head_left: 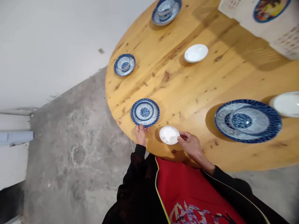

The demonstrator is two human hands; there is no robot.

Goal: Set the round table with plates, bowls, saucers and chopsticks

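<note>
Near the table's edge, my left hand (140,135) grips the near rim of a blue-and-white patterned plate (145,112), with the thumb on top and fingers at the underside. A ring pattern shows inside the plate; I cannot tell whether a second dish is stacked in it. My right hand (190,143) pinches the right rim of a small white bowl (169,135). This bowl is just right of the plate, apart from it. Whether the bowl touches the table is unclear.
The round wooden table (182,90) also bears blue-and-white dishes with bowls in them: one at left (124,64), one at the back (166,11) and a larger one at right (248,121). White bowls (196,53) and a printed white carton (259,18) stand further off.
</note>
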